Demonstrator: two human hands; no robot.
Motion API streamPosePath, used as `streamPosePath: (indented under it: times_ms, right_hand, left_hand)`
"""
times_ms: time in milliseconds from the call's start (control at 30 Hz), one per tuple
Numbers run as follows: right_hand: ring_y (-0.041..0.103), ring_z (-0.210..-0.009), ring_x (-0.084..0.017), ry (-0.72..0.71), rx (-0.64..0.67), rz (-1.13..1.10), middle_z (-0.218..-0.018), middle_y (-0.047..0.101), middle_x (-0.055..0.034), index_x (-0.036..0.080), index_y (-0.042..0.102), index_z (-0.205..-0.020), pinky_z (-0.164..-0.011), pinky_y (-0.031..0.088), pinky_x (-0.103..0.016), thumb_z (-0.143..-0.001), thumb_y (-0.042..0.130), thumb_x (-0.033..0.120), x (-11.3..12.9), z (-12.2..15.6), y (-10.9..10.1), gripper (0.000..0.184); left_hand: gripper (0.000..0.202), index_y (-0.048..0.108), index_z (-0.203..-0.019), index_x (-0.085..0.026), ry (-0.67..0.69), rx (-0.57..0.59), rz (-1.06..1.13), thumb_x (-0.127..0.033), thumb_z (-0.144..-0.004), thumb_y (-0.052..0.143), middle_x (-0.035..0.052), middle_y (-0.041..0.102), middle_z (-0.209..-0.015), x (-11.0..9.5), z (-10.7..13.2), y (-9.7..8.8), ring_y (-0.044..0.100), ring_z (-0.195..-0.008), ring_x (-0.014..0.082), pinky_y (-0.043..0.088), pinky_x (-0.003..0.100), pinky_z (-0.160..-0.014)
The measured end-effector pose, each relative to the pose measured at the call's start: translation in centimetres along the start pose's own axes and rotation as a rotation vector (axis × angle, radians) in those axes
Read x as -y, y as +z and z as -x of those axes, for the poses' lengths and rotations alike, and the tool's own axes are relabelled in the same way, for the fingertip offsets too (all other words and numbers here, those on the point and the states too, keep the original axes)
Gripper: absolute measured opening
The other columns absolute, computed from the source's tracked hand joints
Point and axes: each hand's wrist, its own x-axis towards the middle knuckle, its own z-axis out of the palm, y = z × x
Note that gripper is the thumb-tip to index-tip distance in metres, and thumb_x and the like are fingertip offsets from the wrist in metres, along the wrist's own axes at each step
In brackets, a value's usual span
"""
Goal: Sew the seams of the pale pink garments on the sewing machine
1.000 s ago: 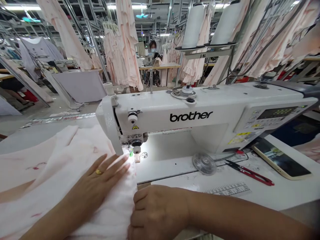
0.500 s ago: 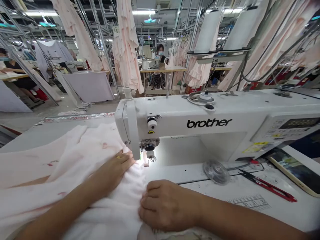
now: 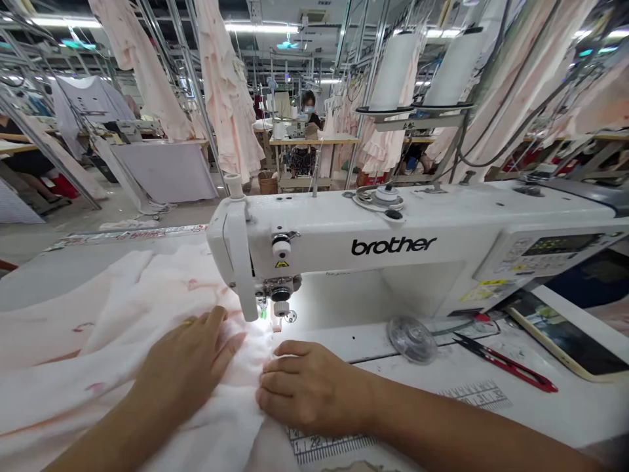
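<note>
Fingers: The left fingers point(image 3: 213, 328) are spread a little and press flat on the cloth. The right fingers point(image 3: 278, 377) lie close together and press on it too. No finger pinches.
Left hand: The left hand point(image 3: 184, 367) lies on the pale pink cloth point(image 3: 98, 334), near the needle point(image 3: 264, 313), with a gold ring on one finger.
Right hand: The right hand point(image 3: 309, 387) sits on the cloth's near edge, beside the bare table.
Cloth: It lies in soft bumps on the white sewing table point(image 3: 344, 351), and it reaches up to the presser foot point(image 3: 278, 326).
Machine: A white Brother sewing machine point(image 3: 393, 246) stands just past the hands, and its small light is on.
Table: Red-handled thread snips point(image 3: 506, 370), a clear round plastic disc point(image 3: 411, 339) and a phone point(image 3: 565, 334) lie to the right.
Far off: A person point(image 3: 307, 108) sits at another table, and pink dresses point(image 3: 226, 85) hang up high.
</note>
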Motion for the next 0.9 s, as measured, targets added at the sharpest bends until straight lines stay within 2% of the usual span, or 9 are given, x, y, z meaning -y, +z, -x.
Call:
streamPosePath:
  times_ms: [67, 133, 233, 300, 400, 467, 567, 700, 900]
  right_hand:
    - [0.061, -0.085, -0.013, 0.002, -0.047, 0.029, -0.085, 0.067, -0.0048, 0.016, 0.060, -0.081, -0.088, 0.045, -0.029, -0.098, 0.052, 0.016, 0.1, 0.0, -0.1, 0.019]
    - [0.062, -0.090, -0.014, 0.007, -0.081, 0.047, -0.088, 0.068, -0.0059, 0.015, 0.062, -0.085, -0.089, 0.045, -0.030, -0.098, 0.052, 0.017, 0.2, 0.1, -0.2, 0.017]
    - [0.063, -0.093, -0.014, -0.001, -0.071, 0.027, -0.090, 0.068, -0.0066, 0.015, 0.062, -0.087, -0.089, 0.046, -0.028, -0.099, 0.050, 0.017, 0.0, 0.0, -0.2, 0.017]
    - [0.063, -0.087, -0.012, -0.001, -0.029, -0.019, -0.088, 0.068, -0.0059, 0.016, 0.062, -0.086, -0.086, 0.046, -0.026, -0.100, 0.048, 0.015, -0.1, 0.0, -0.2, 0.020]
    - [0.062, -0.077, -0.011, 0.039, 0.037, -0.099, -0.081, 0.067, -0.0041, 0.016, 0.060, -0.084, -0.082, 0.047, -0.024, -0.099, 0.046, 0.013, -0.2, -0.1, -0.1, 0.021]
    - [0.061, -0.073, -0.011, 0.071, 0.058, -0.130, -0.079, 0.067, -0.0033, 0.016, 0.060, -0.084, -0.080, 0.047, -0.024, -0.099, 0.047, 0.011, -0.1, -0.1, -0.1, 0.020]
    - [0.060, -0.071, -0.011, 0.088, 0.059, -0.147, -0.077, 0.066, -0.0028, 0.016, 0.059, -0.084, -0.078, 0.047, -0.024, -0.098, 0.047, 0.009, 0.1, -0.1, 0.0, 0.020]
    - [0.060, -0.069, -0.011, 0.106, 0.056, -0.144, -0.077, 0.066, -0.0030, 0.017, 0.059, -0.084, -0.079, 0.046, -0.025, -0.099, 0.047, 0.010, 0.0, -0.2, 0.2, 0.019]
    - [0.059, -0.071, -0.013, 0.192, 0.118, -0.140, -0.078, 0.067, -0.0040, 0.017, 0.059, -0.081, -0.082, 0.045, -0.026, -0.098, 0.045, 0.010, -1.1, -0.7, 1.0, 0.024]
  left_hand:
    - [0.025, 0.050, -0.105, -0.021, -0.066, 0.091, 0.078, -0.041, -0.097, 0.037, 0.0049, 0.068, -0.082, 0.1, 0.8, 0.5, 0.067, -0.077, 0.0275, 0.045, 0.036, -0.066]
    - [0.021, 0.047, -0.109, -0.023, -0.055, 0.131, 0.181, -0.035, -0.098, 0.033, 0.0016, 0.070, -0.082, 0.5, 1.2, 0.9, 0.069, -0.075, 0.0233, 0.045, 0.032, -0.065]
    - [0.020, 0.047, -0.109, -0.023, -0.032, 0.091, 0.184, -0.030, -0.098, 0.032, -0.0017, 0.068, -0.075, 1.0, 1.4, 1.3, 0.068, -0.068, 0.0213, 0.045, 0.030, -0.060]
    - [0.022, 0.050, -0.112, -0.023, 0.033, 0.008, 0.102, -0.028, -0.098, 0.034, 0.0000, 0.069, -0.077, 1.2, 1.5, 1.3, 0.067, -0.068, 0.0227, 0.046, 0.032, -0.059]
    - [0.030, 0.056, -0.119, -0.022, 0.241, -0.153, -0.009, -0.019, -0.094, 0.040, 0.0085, 0.069, -0.108, 1.1, 1.3, 1.0, 0.066, -0.098, 0.0277, 0.050, 0.040, -0.080]
    - [0.040, 0.057, -0.124, -0.022, 0.383, -0.199, -0.022, -0.011, -0.090, 0.041, 0.0094, 0.061, -0.131, 1.0, 1.0, 0.7, 0.056, -0.121, 0.0287, 0.045, 0.044, -0.097]
    - [0.048, 0.055, -0.130, -0.021, 0.480, -0.136, 0.047, -0.005, -0.087, 0.040, 0.0063, 0.057, -0.139, 1.0, 0.4, 0.5, 0.050, -0.129, 0.0235, 0.043, 0.039, -0.105]
    - [0.050, 0.052, -0.136, -0.021, 0.464, -0.087, 0.148, -0.006, -0.090, 0.039, 0.0066, 0.057, -0.139, 1.5, -0.6, 0.9, 0.049, -0.132, 0.0212, 0.044, 0.037, -0.106]
    - [0.045, 0.057, -0.128, -0.024, 0.490, -0.030, 0.231, -0.008, -0.091, 0.038, 0.0064, 0.064, -0.126, 2.9, -3.4, 1.7, 0.057, -0.120, 0.0202, 0.046, 0.038, -0.104]
